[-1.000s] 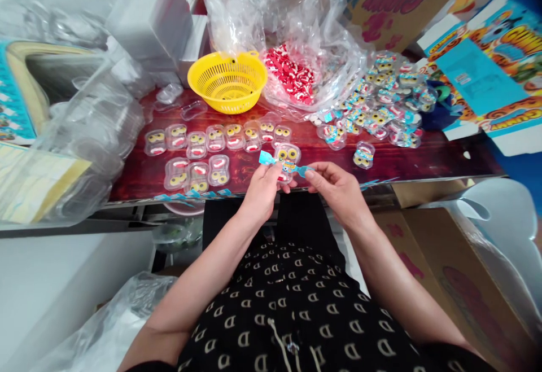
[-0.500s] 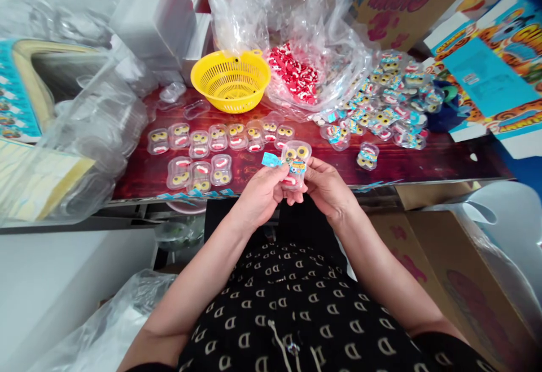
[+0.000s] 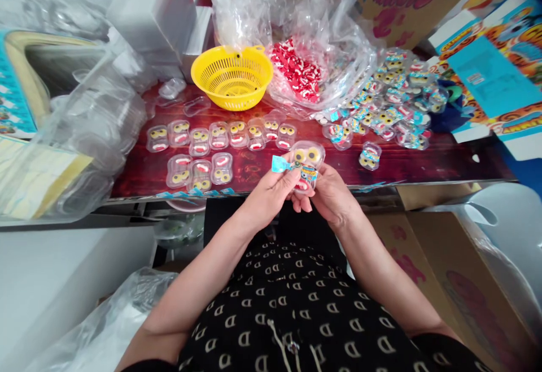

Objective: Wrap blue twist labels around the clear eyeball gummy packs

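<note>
Both hands hold one small clear plastic candy case (image 3: 305, 160) with two yellow eye sweets and a red mouth sweet inside. A blue printed sticker band (image 3: 280, 164) crosses the case. My left hand (image 3: 271, 194) pinches the band's free left end against the case. My right hand (image 3: 332, 197) grips the case's right side, with the band's right end folded under its fingers. The case is held just over the near edge of the dark red table (image 3: 423, 160).
Unbanded filled cases (image 3: 220, 135) lie in rows on the table's left half. A heap of banded cases (image 3: 389, 101) sits at the right. Behind are a yellow basket (image 3: 232, 75) and a clear bag of red-white sweets (image 3: 296, 73). Blue sticker strips (image 3: 192, 193) hang along the table's edge.
The band's right end, stretched out a second ago, is now wrapped onto the case. Both hands have closed in around the case and shifted slightly right.
</note>
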A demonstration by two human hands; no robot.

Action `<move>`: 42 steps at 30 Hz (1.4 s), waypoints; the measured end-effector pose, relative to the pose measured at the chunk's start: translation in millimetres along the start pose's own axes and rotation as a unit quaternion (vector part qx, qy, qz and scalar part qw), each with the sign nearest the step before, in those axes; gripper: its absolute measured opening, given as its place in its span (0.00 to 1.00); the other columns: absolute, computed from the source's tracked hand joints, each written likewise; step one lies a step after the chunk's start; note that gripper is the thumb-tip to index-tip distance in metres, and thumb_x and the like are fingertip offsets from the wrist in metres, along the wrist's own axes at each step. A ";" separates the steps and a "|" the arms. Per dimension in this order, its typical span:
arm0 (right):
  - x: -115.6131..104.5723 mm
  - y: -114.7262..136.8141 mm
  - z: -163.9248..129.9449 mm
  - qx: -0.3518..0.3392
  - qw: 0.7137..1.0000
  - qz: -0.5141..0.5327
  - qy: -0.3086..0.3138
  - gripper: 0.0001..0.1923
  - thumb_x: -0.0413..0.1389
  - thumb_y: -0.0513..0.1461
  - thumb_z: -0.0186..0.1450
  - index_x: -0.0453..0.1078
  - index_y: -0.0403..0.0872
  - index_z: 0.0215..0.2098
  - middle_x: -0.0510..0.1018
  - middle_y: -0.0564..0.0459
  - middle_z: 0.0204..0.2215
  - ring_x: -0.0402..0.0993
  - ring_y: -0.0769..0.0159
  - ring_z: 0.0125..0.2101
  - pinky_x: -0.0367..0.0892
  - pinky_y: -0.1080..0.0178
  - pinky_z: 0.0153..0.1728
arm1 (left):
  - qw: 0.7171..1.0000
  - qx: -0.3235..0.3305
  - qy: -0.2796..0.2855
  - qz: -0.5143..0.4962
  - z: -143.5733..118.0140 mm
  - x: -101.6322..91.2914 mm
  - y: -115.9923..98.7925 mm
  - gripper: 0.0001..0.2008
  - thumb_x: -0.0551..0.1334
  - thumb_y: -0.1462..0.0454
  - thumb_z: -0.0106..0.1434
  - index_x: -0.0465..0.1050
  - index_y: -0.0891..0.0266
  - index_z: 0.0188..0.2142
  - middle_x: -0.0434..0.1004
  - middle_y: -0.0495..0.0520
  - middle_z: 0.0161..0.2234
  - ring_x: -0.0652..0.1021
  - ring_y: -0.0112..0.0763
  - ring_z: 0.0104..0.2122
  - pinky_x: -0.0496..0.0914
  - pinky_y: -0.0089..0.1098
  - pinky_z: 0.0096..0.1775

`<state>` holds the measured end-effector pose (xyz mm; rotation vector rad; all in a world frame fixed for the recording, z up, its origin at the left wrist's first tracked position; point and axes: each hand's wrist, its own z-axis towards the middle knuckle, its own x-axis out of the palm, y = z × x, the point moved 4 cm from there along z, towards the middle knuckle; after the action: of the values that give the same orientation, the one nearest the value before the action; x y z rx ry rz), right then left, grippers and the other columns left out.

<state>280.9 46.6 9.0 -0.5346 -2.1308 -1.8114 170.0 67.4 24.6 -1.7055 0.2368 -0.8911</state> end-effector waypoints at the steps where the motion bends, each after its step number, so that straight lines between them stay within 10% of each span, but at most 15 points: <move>1: -2.1 -0.4 0.0 -0.008 1.000 -0.015 -0.016 0.21 0.70 0.54 0.56 0.76 0.50 0.38 0.79 0.58 0.23 0.70 0.71 0.17 0.70 0.64 0.20 | 1.000 0.006 -0.013 0.010 0.1 -0.2 0.6 0.21 0.62 0.48 0.68 0.75 0.65 0.34 0.77 0.52 0.24 0.77 0.26 0.22 0.68 0.26 0.24; 9: -20.2 5.2 -14.7 -0.057 0.992 -0.076 -0.089 0.12 0.68 0.50 0.61 0.81 0.50 0.32 0.82 0.55 0.27 0.77 0.66 0.29 0.73 0.59 0.40 | 0.987 0.013 -0.088 0.133 1.6 -12.8 7.8 0.18 0.57 0.52 0.72 0.75 0.64 0.43 0.76 0.52 0.26 0.76 0.26 0.21 0.68 0.27 0.24; 18: -17.9 5.3 -14.1 -0.028 0.995 -0.069 -0.063 0.11 0.71 0.49 0.56 0.82 0.52 0.29 0.81 0.57 0.24 0.73 0.68 0.25 0.70 0.61 0.34 | 0.929 0.064 -0.064 0.358 -3.1 -4.3 2.4 0.23 0.51 0.58 0.74 0.65 0.62 0.65 0.74 0.46 0.23 0.76 0.28 0.23 0.71 0.31 0.32; 30: -24.7 -6.8 -14.8 -0.047 0.991 -0.053 -0.117 0.13 0.73 0.49 0.52 0.83 0.52 0.30 0.84 0.56 0.28 0.75 0.67 0.30 0.71 0.60 0.41 | 0.983 0.049 -0.177 0.016 3.4 -28.5 2.3 0.10 0.70 0.56 0.61 0.81 0.61 0.35 0.81 0.51 0.33 0.78 0.28 0.33 0.73 0.30 0.39; 42: -18.2 -1.0 -15.7 -0.129 0.985 -0.095 -0.060 0.06 0.69 0.46 0.60 0.84 0.59 0.37 0.86 0.55 0.39 0.80 0.60 0.43 0.71 0.54 0.53 | 0.982 -0.030 -0.124 -0.136 12.8 -27.2 2.3 0.14 0.73 0.64 0.58 0.78 0.62 0.43 0.79 0.50 0.32 0.77 0.25 0.29 0.73 0.27 0.35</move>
<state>296.3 29.3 2.5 -0.5275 -2.0990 -2.2328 160.3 91.8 9.7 -1.9164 -0.1419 -0.8628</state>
